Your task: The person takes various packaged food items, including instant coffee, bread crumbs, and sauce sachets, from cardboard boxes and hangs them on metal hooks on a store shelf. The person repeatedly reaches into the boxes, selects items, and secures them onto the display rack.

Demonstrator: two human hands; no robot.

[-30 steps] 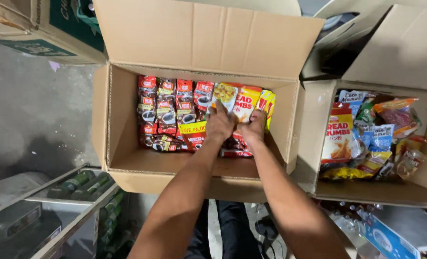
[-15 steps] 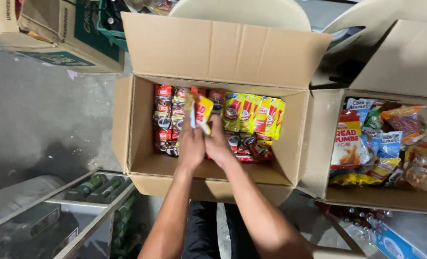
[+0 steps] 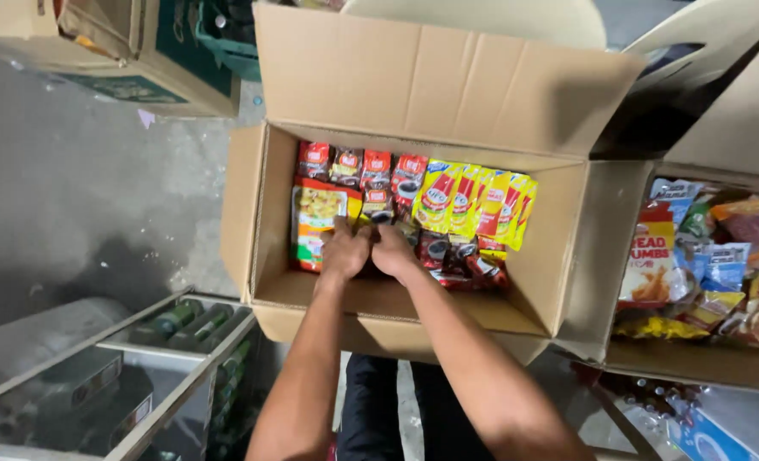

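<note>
Packet, orange and yellow, stands upright at the box's left wall, long axis running twelve to six, at ten o'clock from both hands; left hand is nearer, curled against its lower right edge, right hand fisted beside it, whether either grips I cannot tell

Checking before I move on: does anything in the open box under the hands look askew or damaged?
Mostly neat. The red packets and yellow packets stand in rows, but the dark packets below the yellow ones lie jumbled. The left hand and right hand press in beside an orange-yellow pack. The cardboard box shows no damage.
</note>
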